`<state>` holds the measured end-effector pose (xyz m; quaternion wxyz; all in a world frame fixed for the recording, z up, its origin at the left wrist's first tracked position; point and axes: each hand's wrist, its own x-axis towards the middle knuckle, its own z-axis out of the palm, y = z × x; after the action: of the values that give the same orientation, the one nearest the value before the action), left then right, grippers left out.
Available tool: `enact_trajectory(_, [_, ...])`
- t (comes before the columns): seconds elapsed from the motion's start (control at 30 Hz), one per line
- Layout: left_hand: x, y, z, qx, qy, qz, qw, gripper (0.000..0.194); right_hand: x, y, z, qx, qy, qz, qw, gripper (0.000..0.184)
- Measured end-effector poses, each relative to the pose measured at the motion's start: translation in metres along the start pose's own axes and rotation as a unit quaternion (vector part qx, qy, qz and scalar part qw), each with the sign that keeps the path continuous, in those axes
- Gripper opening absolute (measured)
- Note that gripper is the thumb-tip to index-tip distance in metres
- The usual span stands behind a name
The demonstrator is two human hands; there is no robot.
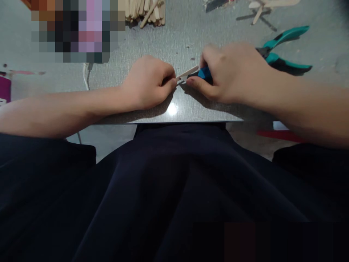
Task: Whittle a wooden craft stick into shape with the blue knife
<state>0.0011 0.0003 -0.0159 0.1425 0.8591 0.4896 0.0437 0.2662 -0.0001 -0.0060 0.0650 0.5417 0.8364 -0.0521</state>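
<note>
Close to the table's front edge, my left hand point(149, 82) is closed around one end of a flat wooden craft stick point(188, 72). The stick's other end slants up to the right. My right hand point(231, 72) grips the blue and black handle of a utility knife point(205, 74). Its short blade points left and lies against or just beside the stick; I cannot tell whether it is cutting in. Most of the knife's handle is hidden inside my right hand.
Teal-handled pliers point(289, 51) lie spread just behind my right wrist. A pile of craft sticks point(147, 11) is at the back, with a few sticks joined together point(263, 7) at the back right. A white cable point(86, 76) runs at left, below a blurred-out patch.
</note>
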Motion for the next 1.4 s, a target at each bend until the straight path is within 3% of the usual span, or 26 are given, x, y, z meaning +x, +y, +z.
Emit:
enact_trajectory(0.33, [0.01, -0.021, 0.019, 0.012, 0.03, 0.059, 0.998, 0.056, -0.006, -0.009, -0.005, -0.02, 0.0, 0.002, 1.0, 0.086])
enact_trajectory(0.5, [0.012, -0.025, 0.022, -0.008, 0.054, 0.08, 0.995, 0.052, -0.006, -0.01, -0.006, -0.032, -0.01, 0.002, 0.999, 0.083])
enact_trajectory(0.7, [0.007, -0.015, 0.013, 0.022, 0.028, 0.048, 0.998, 0.051, -0.006, -0.009, -0.006, -0.025, -0.011, -0.002, 1.0, 0.082])
enact_trajectory(0.8, [0.007, -0.015, 0.015, 0.035, 0.025, 0.05, 0.998, 0.057, -0.005, -0.009, -0.004, -0.025, -0.004, -0.005, 1.0, 0.085])
enact_trajectory(0.93, [0.008, -0.015, 0.015, 0.031, 0.03, 0.053, 0.998, 0.051, -0.005, -0.008, -0.004, -0.031, -0.013, -0.003, 0.999, 0.085])
enact_trajectory(1.13, [0.003, -0.012, 0.012, 0.062, -0.008, 0.058, 0.996, 0.07, -0.005, -0.01, -0.006, -0.035, -0.009, -0.006, 0.999, 0.08])
enact_trajectory(1.3, [0.001, -0.03, 0.028, 0.043, 0.075, 0.113, 0.99, 0.06, -0.005, -0.014, -0.006, -0.076, -0.035, 0.002, 0.997, 0.088])
enact_trajectory(1.4, [0.002, -0.037, 0.033, 0.041, 0.071, 0.137, 0.987, 0.056, -0.005, -0.013, -0.003, -0.073, -0.023, 0.001, 0.997, 0.088])
